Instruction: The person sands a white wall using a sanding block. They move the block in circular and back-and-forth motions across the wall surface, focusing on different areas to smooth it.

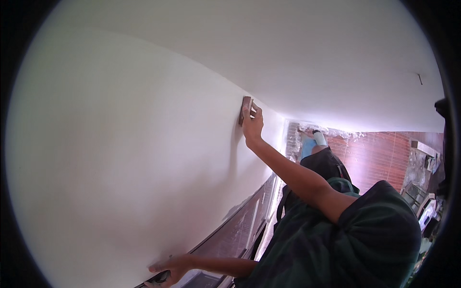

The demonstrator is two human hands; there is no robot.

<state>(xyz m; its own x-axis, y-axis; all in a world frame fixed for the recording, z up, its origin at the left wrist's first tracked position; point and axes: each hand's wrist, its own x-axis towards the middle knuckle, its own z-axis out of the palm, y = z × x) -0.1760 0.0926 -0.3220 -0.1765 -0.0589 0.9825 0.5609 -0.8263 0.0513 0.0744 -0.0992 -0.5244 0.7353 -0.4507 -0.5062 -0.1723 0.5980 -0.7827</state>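
Note:
My right hand [253, 124], at the upper centre, grips a brown sanding block [246, 109]. The block lies flat on the smooth white wall [144, 144], close to the corner where a second white surface [324, 72] meets it. Low in the picture, my left hand [173, 270] is by the wall's lower edge, above a dark-framed panel [234, 230]. Something small and dark shows between its thumb and fingers; whether it is held or part of the frame cannot be told.
A bent nail or wire [420, 79] sticks out of the second white surface. Reddish-brown floor tiles [374, 154] with white residue show at the right. A pale cylinder [319, 138] stands beside a light-blue thing [308, 147]. Cluttered furniture [417, 196] is at the far right.

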